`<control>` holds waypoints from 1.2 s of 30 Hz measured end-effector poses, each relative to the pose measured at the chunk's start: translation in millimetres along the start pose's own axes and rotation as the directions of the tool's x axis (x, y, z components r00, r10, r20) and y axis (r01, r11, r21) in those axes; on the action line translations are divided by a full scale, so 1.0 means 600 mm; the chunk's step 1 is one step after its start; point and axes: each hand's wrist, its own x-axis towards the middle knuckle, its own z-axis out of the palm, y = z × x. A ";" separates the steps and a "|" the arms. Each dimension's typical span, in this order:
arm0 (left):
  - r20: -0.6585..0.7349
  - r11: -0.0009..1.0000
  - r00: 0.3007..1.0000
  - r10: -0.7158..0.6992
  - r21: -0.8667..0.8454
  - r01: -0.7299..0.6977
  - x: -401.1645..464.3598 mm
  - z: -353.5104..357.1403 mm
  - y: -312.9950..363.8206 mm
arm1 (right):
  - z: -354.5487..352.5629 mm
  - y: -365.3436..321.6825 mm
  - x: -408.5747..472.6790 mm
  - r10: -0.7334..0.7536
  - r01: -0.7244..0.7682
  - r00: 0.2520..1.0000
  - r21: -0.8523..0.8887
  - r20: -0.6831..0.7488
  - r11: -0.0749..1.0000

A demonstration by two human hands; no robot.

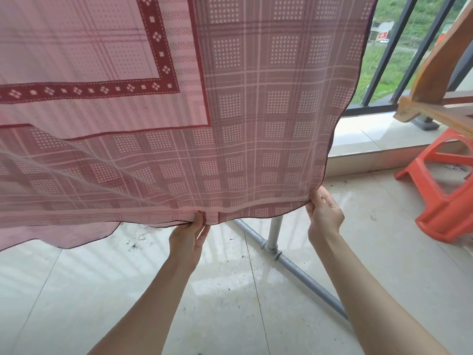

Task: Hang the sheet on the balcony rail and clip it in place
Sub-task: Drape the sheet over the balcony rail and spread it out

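The sheet [230, 111] fills most of the view, hanging from something above the frame and reaching down to the hands. It is thin enough for daylight to pass through, so it is likely light, soft and quick to billow or slide; the hemmed lower edge and the corner look like the surest places to hold it. The left hand [188, 235] pinches the bottom hem near the middle, and the right hand [323, 216] grips the near right corner, pulling the cloth taut between them.

Below lies a pale tiled floor [76, 290], glossy and flecked with dirt, possibly damp. A grey metal pipe frame [302, 272] runs across it under the sheet. At the far right stands the dark balcony rail [399, 47], with greenery beyond. Near it sit an orange plastic stool [445, 201] and some wooden furniture [435, 73]. No clips are visible.
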 end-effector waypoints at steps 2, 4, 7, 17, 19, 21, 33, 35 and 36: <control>-0.012 0.995 0.999 -0.047 0.092 0.048 -0.001 -0.005 0.013 | -0.009 0.008 -0.023 0.006 -0.013 0.998 -0.111 -0.060 0.994; -0.019 0.972 0.991 -0.135 0.194 0.136 -0.016 -0.018 0.025 | -0.022 0.030 -0.062 0.103 -0.122 0.989 -0.176 -0.111 0.977; 0.005 0.861 0.941 -0.338 0.406 0.307 -0.049 -0.065 0.044 | -0.040 0.080 -0.131 0.355 -0.378 0.926 -0.284 -0.130 0.881; -0.061 0.575 0.973 -0.222 0.798 0.181 -0.109 -0.286 0.285 | 0.140 0.193 -0.340 0.705 -0.378 0.622 -0.658 0.341 0.652; -0.077 0.693 0.986 -0.150 0.703 0.160 -0.121 -0.340 0.323 | 0.194 0.220 -0.385 0.724 -0.385 0.557 -0.646 0.406 0.659; -0.115 0.839 0.988 -0.106 0.523 0.151 -0.123 -0.392 0.360 | 0.246 0.250 -0.424 0.739 -0.466 0.502 -0.579 0.450 0.669; -0.082 0.941 0.976 0.203 -0.259 -0.218 -0.008 -0.507 0.586 | 0.428 0.372 -0.516 0.560 -0.632 0.678 -0.012 0.475 0.775; -0.133 0.922 0.962 0.239 -0.281 -0.268 0.004 -0.522 0.600 | 0.436 0.378 -0.508 0.515 -0.606 0.720 0.059 0.465 0.794; -0.154 0.918 0.957 0.245 -0.280 -0.280 0.011 -0.531 0.600 | 0.439 0.379 -0.502 0.491 -0.587 0.740 0.085 0.460 0.805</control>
